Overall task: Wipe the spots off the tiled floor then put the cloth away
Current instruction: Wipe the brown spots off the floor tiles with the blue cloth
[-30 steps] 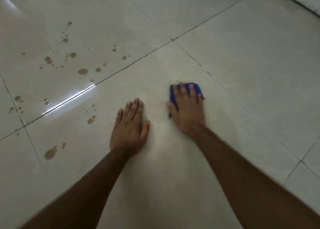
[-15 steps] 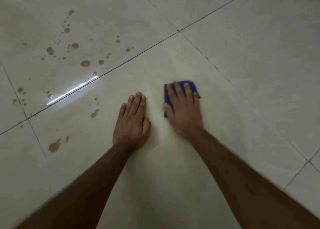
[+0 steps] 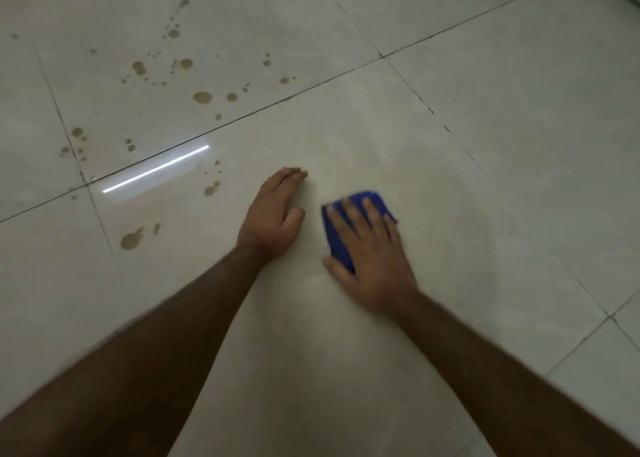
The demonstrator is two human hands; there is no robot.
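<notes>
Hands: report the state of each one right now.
Left hand: open, fingers straight, resting on the pale glossy tiled floor, holding nothing.
Right hand: open, fingers spread, pressing the folded blue cloth onto the floor.

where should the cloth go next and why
Probably slide the blue cloth left toward the nearest brown spots. The right hand presses it flat on a part of the tiled floor that shows no spots, while every spot lies to the left and farther up. The left hand rests on the floor between cloth and spots, so it would likely have to shift first.
</notes>
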